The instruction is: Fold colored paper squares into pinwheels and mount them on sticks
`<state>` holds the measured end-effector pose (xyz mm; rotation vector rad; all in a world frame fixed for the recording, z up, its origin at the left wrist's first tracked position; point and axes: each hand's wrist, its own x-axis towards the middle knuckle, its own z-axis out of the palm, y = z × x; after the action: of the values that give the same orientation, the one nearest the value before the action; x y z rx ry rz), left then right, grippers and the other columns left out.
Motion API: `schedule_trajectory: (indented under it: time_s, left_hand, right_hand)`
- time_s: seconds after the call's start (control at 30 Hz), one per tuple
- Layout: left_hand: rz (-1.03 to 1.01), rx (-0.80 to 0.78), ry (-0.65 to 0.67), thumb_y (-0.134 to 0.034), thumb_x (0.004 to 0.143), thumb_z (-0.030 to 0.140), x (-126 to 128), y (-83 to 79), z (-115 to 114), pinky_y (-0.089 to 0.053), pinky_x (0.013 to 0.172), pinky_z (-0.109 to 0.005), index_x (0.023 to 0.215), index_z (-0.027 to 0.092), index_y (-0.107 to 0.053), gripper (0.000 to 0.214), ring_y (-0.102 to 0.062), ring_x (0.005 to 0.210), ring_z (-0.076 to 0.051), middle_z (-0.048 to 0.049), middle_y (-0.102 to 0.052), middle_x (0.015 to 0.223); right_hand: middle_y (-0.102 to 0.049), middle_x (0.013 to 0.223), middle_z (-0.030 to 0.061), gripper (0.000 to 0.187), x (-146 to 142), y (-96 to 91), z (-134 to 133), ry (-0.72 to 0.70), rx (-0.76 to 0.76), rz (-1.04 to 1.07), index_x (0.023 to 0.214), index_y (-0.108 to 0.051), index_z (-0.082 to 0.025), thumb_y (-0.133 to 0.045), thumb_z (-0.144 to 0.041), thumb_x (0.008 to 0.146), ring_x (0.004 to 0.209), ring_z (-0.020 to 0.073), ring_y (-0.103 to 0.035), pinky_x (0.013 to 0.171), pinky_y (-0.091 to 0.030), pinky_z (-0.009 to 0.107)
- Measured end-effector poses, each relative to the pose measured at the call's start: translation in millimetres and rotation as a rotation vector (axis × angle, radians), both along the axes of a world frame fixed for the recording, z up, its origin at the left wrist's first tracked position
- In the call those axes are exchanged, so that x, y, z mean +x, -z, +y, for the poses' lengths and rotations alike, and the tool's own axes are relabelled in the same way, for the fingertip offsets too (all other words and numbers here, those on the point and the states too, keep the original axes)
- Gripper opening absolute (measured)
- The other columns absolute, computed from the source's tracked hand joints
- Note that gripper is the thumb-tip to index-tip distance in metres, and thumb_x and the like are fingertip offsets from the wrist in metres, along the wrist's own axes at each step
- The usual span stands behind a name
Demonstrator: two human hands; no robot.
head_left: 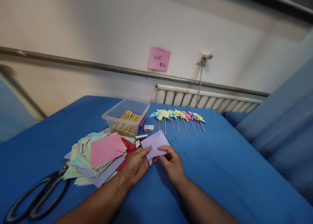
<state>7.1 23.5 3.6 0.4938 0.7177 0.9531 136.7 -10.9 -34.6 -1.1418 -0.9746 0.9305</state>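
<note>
Between my two hands is a square of purple paper, lifted above the blue-covered table. Its lower-left edge is pinched by my left hand, thumb on top and fingers underneath. At the lower right, my right hand grips the sheet with thumb and forefinger. Faint crease lines show on the paper. To the left lies a messy pile of coloured paper squares, a pink one on top. Right behind the purple sheet sits a small opened box, partly covered by my left hand and the paper.
A clear plastic tub holds many thin wooden sticks. Next to it lies a small white box. Several finished paper pinwheels rest in a row at the back. Large scissors lie at the left, blades under the paper pile.
</note>
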Motion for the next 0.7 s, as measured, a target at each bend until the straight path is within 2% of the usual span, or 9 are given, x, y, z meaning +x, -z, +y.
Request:
schedule_trajectory:
  time_s: [0.1, 0.23, 0.43, 0.7]
  left_hand:
    - [-0.045, -0.012, 0.022, -0.06, 0.081, 0.009, -0.2, 0.3, 0.5, -0.055, 0.088, -0.039, 0.104, 0.01, -0.064, 0.023, -0.068, 0.096, -0.025, -0.014, -0.072, 0.103]
    - [-0.042, -0.037, 0.061, -0.059, 0.083, 0.014, -0.9, 2.9, 1.8, -0.055, 0.087, -0.036, 0.106, 0.009, -0.064, 0.023, -0.069, 0.09, -0.022, -0.0146, -0.072, 0.1]
    - [-0.008, -0.049, 0.07, -0.062, 0.082, 0.017, -1.8, 7.8, 2.7, -0.056, 0.083, -0.033, 0.102, 0.009, -0.065, 0.021, -0.07, 0.086, -0.021, -0.0146, -0.072, 0.101]
    - [0.055, -0.067, 0.027, -0.06, 0.083, 0.016, 1.1, -0.5, 0.2, -0.057, 0.074, -0.031, 0.099, 0.009, -0.068, 0.019, -0.069, 0.081, -0.021, -0.0151, -0.073, 0.097]
  right_hand:
    - [-0.069, 0.082, 0.0033, 0.016, 3.5, 0.8, 1.7, -0.035, 0.007, 0.009, 0.083, -0.071, -0.021, -0.07, -0.032, 0.071, 0.08, 0.0188, -0.06, 0.072, -0.048, 0.029]
    - [-0.063, 0.07, -0.0002, 0.021, 7.2, 1.7, 2.3, -0.032, -0.025, 0.042, 0.071, -0.066, -0.018, -0.068, -0.038, 0.076, 0.07, 0.0144, -0.055, 0.068, -0.044, 0.026]
    - [-0.056, 0.059, -0.0037, 0.031, 6.7, -0.2, 2.4, -0.018, -0.082, 0.118, 0.062, -0.058, -0.017, -0.071, -0.044, 0.073, 0.058, 0.0112, -0.048, 0.06, -0.038, 0.023]
    - [-0.053, 0.055, -0.0041, 0.034, 7.1, -2.3, 2.2, 0.009, -0.122, 0.143, 0.06, -0.056, -0.017, -0.071, -0.045, 0.072, 0.054, 0.0102, -0.043, 0.056, -0.035, 0.023]
